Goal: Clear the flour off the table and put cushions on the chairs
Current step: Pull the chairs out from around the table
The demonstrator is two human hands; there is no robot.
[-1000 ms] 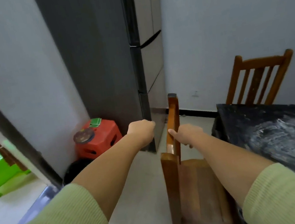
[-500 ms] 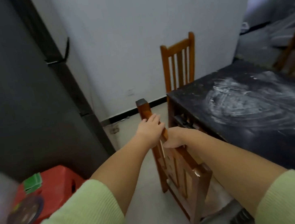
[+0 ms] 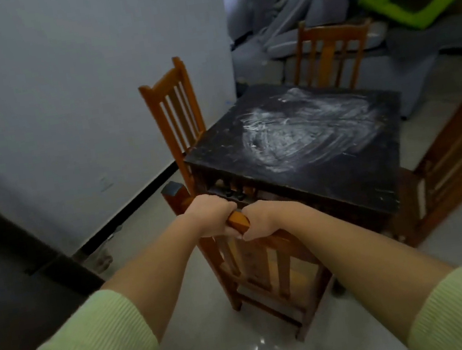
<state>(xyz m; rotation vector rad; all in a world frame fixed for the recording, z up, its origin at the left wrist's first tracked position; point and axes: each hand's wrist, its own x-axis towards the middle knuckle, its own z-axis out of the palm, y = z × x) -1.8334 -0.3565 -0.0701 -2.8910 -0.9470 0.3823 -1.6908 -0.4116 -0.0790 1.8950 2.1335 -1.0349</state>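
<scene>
Gripping the wooden chair (image 3: 254,263) top rail, both hands, left hand (image 3: 210,215) newly joining right hand (image 3: 262,219), swing it against the floured table (image 3: 308,181); cushions unplaced.

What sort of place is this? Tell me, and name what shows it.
Probably a home dining area: a dark square table smeared with flour, wooden slat-back chairs around it, a grey sofa behind.

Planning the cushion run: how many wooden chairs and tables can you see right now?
Wooden chairs: 3, the held chair, the wall-side chair, the far chair
Tables: 1, the black table
Total: 4
Wooden furniture at the right edge is unclear.
</scene>
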